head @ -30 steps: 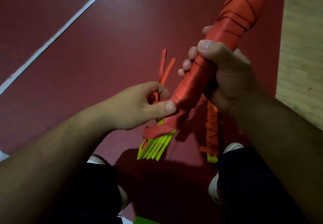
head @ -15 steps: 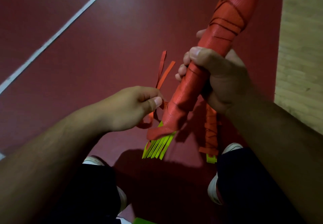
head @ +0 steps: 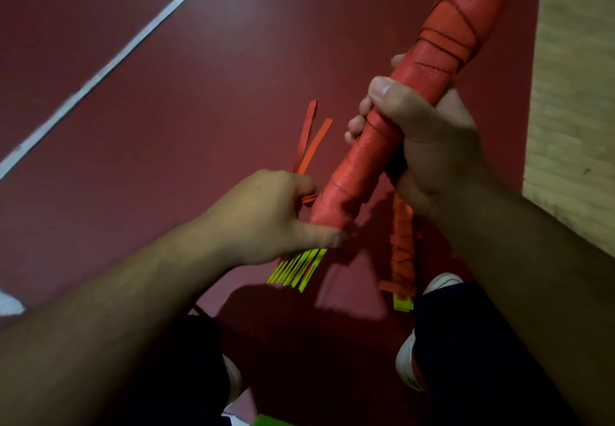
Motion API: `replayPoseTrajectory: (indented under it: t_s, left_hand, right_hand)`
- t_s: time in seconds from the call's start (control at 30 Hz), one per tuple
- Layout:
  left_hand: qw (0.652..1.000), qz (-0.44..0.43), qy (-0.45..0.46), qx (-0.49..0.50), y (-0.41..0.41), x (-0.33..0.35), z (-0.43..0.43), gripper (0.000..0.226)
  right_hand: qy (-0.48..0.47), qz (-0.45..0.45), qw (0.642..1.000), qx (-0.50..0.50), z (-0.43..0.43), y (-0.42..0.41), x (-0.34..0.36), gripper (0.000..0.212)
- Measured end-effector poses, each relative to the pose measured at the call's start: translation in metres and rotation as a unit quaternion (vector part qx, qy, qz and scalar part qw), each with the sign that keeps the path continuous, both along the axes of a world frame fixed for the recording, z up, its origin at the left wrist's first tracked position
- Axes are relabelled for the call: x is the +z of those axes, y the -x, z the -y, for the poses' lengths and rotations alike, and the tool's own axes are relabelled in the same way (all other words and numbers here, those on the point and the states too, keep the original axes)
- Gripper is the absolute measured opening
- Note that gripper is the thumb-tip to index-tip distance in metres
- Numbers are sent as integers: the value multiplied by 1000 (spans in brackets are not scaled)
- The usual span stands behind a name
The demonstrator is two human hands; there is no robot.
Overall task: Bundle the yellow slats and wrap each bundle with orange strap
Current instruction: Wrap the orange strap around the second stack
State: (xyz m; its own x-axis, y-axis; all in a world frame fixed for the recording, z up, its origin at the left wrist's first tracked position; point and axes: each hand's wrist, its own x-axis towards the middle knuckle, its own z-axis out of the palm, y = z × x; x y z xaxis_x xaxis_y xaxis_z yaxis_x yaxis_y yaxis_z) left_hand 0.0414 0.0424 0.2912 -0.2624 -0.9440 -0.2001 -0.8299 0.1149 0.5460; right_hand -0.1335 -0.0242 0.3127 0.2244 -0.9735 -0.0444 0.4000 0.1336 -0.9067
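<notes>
Red floor (head: pixel 166 159) below. Right hand (head: pixel 429 146) fisted round the bundle (head: pixel 352 173) midway, left hand (head: pixel 266 216) pinching strap (head: pixel 307 197) at its lower end. Seems light and stiff; hold mid-wrap.

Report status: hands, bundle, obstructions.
Right hand gripping wrapped bundle mid-shaft. Left hand pinching orange strap at its lower end, yellow slats poking out. Second bundle on floor, clear of work.

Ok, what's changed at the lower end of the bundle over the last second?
The left hand drew off to the left, then returned lower; its thumb now presses the bottom edge of the orange strap on the held bundle. The loose flap that hung over the yellow slat ends is no longer visible. Unchanged: the right hand keeps its grip mid-bundle; the second wrapped bundle lies on the floor.
</notes>
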Motion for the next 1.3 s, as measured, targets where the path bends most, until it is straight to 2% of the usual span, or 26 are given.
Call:
replayPoseTrajectory:
  t_s: [0.1,0.23,0.27,0.33,0.4,0.47,0.63,0.8,0.87,0.97,1.07,1.17,1.23,1.3]
  left_hand:
    - [998,-55,9,6,1,0,-1,61]
    - [988,-152,6,28,0,5,0,47]
    - [983,-179,-4,30,0,7,0,43]
    - [979,-203,-14,23,0,10,-1,38]
    - [978,-207,-21,19,0,11,-1,40]
    - [981,-189,-31,12,0,10,0,45]
    - [991,-91,-96,4,-6,8,3,47]
    - [964,-190,-179,57,-18,9,4,25]
    - [967,-189,-163,41,-19,9,4,24]
    - [974,-172,-148,-4,-16,4,2,35]
    - [988,-73,-129,-39,-5,-4,-2,43]
    - [999,26,-38,-6,8,-11,-7,58]
    - [999,31,23,23,9,-16,-8,58]
    - [999,-2,36,34,7,-17,-6,50]
  right_hand:
    - [-6,12,1000,11,2,2,4,29]
    - [-28,67,994,85,9,9,3,72]
    - [-35,77,991,105,10,10,2,77]
    - [-48,99,986,125,9,13,1,66]
    - [-59,107,986,115,7,14,2,38]
    - [-67,100,987,102,5,12,4,23]
    - [-62,28,996,51,2,4,-3,17]
    - [-45,-6,999,3,5,0,-5,25]
    - [-34,-9,999,3,4,1,-4,24]
    - [-17,-18,1000,-5,1,2,-2,18]
    - [-14,-19,999,-36,0,0,-3,18]
    - [-13,-29,997,-75,2,-2,-2,19]
    - [-18,-28,996,-88,3,-1,-1,19]
    - [-28,-22,996,-85,4,0,1,20]
